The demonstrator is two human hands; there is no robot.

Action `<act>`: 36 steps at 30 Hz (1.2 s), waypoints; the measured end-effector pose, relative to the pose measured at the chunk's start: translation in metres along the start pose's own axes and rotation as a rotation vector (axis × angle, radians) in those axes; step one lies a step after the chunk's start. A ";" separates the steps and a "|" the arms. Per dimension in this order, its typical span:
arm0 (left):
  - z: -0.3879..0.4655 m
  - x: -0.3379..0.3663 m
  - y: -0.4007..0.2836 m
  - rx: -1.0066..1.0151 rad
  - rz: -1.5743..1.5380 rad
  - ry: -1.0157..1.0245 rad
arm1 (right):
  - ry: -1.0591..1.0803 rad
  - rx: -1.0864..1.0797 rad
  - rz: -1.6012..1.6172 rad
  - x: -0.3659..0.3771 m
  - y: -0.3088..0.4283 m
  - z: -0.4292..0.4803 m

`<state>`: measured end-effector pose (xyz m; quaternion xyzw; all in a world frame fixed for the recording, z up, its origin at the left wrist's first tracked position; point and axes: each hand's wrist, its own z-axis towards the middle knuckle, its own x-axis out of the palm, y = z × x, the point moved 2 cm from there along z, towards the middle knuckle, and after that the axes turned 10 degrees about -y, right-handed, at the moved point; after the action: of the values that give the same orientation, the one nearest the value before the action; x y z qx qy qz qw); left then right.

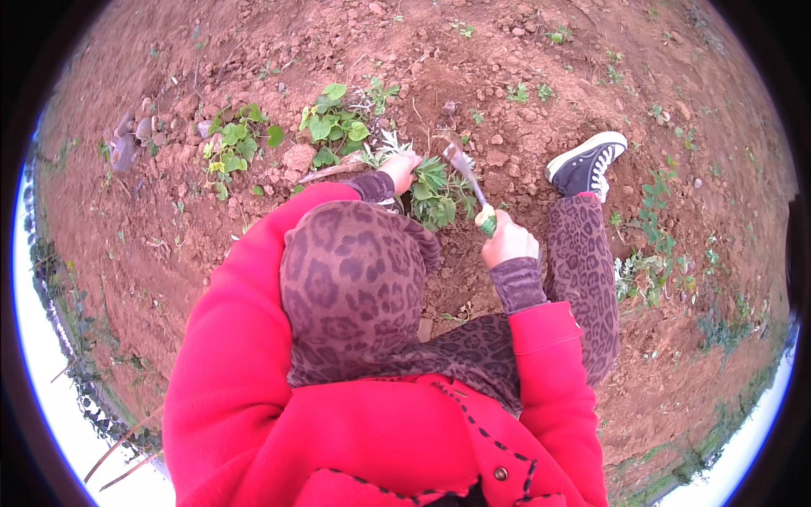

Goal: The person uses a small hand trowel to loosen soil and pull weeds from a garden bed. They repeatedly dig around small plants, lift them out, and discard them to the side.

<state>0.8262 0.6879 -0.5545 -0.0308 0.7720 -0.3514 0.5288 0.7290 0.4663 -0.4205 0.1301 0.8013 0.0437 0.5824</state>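
Observation:
My right hand (510, 241) is closed around the green-and-pale handle of a small metal hand tool (466, 166). Its blade end reaches to the reddish soil, just right of a clump of leafy green plants (437, 193). At the left edge of that clump is my left hand (400, 170), its fingers curled at the leaves; a silvery-leaved sprig (388, 147) shows beside them. What lies inside the left fingers is hidden, so its hold cannot be made out.
Green vines (332, 123) grow beyond my left hand, with another leafy patch (234, 146) farther left. Stones (123, 152) lie at the far left. My dark sneaker (586, 163) rests on the soil to the right, and my bent left knee (355, 272) rises close below my left hand.

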 end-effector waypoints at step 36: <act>-0.050 -0.004 0.006 -0.066 0.113 0.079 | -0.083 -0.008 0.300 0.019 0.010 0.002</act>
<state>0.7886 0.7197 -0.5449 0.0095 0.8039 -0.2962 0.5156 0.7268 0.4811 -0.4359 0.2475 0.7478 0.1280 0.6026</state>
